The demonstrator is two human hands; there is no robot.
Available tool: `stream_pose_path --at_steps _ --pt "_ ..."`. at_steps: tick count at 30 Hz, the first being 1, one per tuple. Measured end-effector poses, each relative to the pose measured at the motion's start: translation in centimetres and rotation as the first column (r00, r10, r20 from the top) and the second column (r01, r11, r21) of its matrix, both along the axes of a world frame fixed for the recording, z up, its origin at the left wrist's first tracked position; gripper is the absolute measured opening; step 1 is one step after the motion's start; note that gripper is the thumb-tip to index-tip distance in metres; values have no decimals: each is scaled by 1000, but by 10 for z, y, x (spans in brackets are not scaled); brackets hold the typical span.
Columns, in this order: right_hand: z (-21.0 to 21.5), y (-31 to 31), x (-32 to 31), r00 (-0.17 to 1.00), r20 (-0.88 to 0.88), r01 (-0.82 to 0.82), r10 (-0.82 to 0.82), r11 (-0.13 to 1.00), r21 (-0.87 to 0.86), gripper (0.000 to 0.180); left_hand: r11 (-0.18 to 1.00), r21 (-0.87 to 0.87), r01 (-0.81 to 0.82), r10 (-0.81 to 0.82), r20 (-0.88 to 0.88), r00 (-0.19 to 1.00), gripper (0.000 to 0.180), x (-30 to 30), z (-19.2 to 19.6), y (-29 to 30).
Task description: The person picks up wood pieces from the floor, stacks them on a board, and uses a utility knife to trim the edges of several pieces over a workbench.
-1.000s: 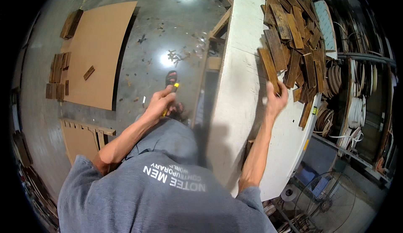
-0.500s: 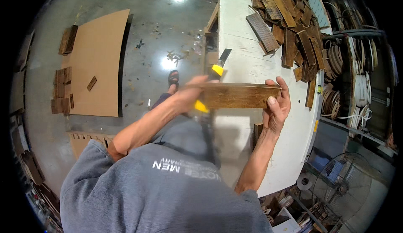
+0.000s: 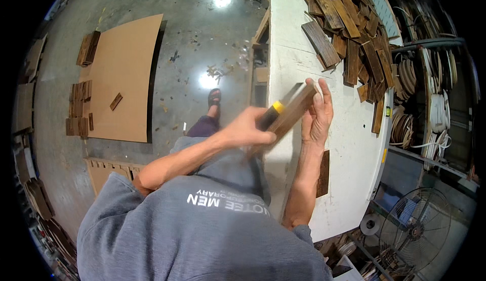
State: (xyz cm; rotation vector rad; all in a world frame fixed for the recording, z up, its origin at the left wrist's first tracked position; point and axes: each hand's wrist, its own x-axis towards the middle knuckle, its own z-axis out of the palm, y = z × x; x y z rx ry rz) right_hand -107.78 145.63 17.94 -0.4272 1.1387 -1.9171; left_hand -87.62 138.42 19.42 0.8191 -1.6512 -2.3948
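My left hand (image 3: 249, 127) is closed round the black and yellow handle of a chisel (image 3: 274, 114). Its flat grey blade points up and to the right, alongside the edge of a short dark-brown wood plank (image 3: 294, 113). The left thumb lies against the plank's near end. My right hand (image 3: 317, 116) grips the far end, with the fingertips over its top. The plank is held tilted above the white worktable (image 3: 349, 180), and motion blurs it slightly. Another brown plank (image 3: 323, 175) lies on the table beside my right forearm, partly hidden by it.
Brown planks lie in a heap (image 3: 349, 33) at the table's far right. On the floor at left, a tan board (image 3: 124, 78) has small wood stacks (image 3: 80, 99) along its edge. A shelf of coiled strips (image 3: 436, 109) and a fan (image 3: 416, 230) stand at right.
The plank has swung from level to steeply tilted, its far end upward. My right hand has moved left and the chisel has come alongside the plank. The plank on the table shows more.
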Motion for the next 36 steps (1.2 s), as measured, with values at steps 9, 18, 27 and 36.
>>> stream_pose_path --at_steps 9,18,27,36 --pt "5 -20 45 981 -138 -87 136 946 312 65 945 -298 -139 153 27 988 46 -17 -32 5" --pt "-55 -32 5 16 -869 152 494 858 490 77 819 279 -502 457 213 864 44 34 -78 -13" --pt "-98 -18 25 -18 -873 221 487 854 471 71 907 311 -285 269 93 959 50 60 -49 -18" --pt "-104 -22 21 -54 -888 197 457 876 440 71 908 313 -278 205 247 947 53 36 -46 -16"
